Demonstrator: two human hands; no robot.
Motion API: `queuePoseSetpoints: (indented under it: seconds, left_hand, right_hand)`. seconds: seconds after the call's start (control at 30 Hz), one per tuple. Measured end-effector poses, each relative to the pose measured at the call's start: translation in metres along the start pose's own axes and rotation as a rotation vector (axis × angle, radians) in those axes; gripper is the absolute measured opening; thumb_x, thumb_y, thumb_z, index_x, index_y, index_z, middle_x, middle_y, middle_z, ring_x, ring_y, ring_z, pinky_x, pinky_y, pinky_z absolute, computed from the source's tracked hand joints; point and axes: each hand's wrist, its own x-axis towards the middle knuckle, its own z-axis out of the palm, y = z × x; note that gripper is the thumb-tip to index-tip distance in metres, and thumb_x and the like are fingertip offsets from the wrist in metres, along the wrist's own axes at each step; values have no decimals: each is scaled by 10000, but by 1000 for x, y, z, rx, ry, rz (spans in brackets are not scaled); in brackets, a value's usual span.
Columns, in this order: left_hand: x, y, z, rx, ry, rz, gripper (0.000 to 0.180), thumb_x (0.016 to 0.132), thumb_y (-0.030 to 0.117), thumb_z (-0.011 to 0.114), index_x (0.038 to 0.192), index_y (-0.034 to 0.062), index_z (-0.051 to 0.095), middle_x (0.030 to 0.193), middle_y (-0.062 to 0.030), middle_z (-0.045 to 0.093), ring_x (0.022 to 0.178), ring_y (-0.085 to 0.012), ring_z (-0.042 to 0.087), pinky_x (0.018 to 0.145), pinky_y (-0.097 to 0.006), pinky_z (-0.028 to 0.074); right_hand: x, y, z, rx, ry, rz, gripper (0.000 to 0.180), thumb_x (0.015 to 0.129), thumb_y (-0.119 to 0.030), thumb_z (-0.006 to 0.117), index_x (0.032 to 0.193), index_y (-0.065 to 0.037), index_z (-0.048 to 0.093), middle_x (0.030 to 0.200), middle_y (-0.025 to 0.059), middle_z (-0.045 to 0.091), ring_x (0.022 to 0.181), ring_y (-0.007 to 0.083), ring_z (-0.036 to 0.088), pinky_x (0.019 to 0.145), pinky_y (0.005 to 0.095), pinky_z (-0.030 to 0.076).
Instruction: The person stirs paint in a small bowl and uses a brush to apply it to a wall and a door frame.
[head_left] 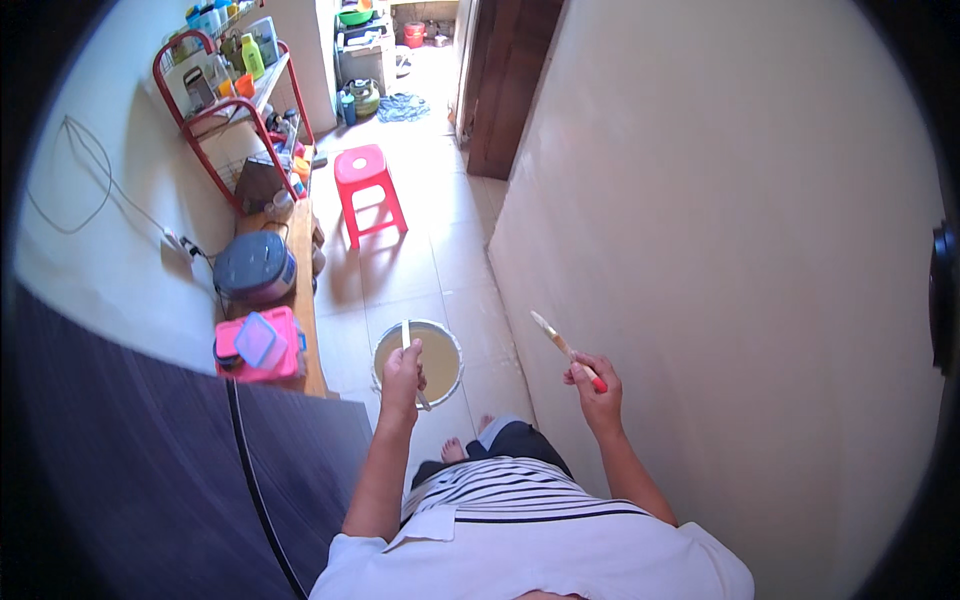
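Nearest, a dark, streaked panel (150,430) fills the lower left, beside the near end of the wooden worktop (310,345). The left hand (403,378) is curled around a pale flat stick (406,334), seen over the bucket (461,366); whether the two touch, I cannot tell. The right hand (597,383) pinches the paintbrush (557,337) near its red handle end, bristles pointing forward, in front of the plain pale wall (750,230). The bucket, holding beige liquid (441,362), stands on the glossy tiled floor (445,270) between the worktop's long edge and the foot of that wall. At the worktop's near end lies a pink box (289,352), with a rounded grey appliance (255,262) behind it. Farther off stand a red stool (347,174) on the tiles and a crowded red-framed rack (205,165) against the left wall. Beyond, near a dark wooden door (512,80), a blue plastic sheet (403,107) lies on the brightly lit floor.
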Motion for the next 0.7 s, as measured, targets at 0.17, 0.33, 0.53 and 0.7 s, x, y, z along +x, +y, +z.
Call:
queuePoseSetpoints:
  seconds: [0.17,0.33,0.53,0.7]
  left_hand:
    - [107,52,-2,-9,10,24,258,954,325,588,864,99,502,617,70,376,495,-38,345,463,-229,294]
    - [210,135,9,15,62,23,247,949,321,587,875,92,531,615,70,375,497,-41,347,467,-231,292]
    - [321,219,22,-10,85,66,243,951,325,583,907,88,553,595,72,362,477,-43,336,460,-231,285]
    - [429,258,29,-35,92,96,229,959,316,573,913,91,559,589,78,373,463,-40,347,439,-221,294]
  right_hand:
    - [91,42,67,74,-52,79,206,940,-87,624,1113,20,653,957,80,587,783,141,659,705,262,561]
    - [243,30,150,51,-100,24,207,940,-83,619,1118,17,656,960,85,589,784,146,659,707,265,566]
    - [406,-15,223,168,-164,-92,216,933,-52,608,1130,26,646,977,91,584,803,149,649,714,257,572]
    - [495,-26,264,130,-194,-81,221,919,-39,619,1128,24,649,955,89,580,802,146,638,728,256,573]
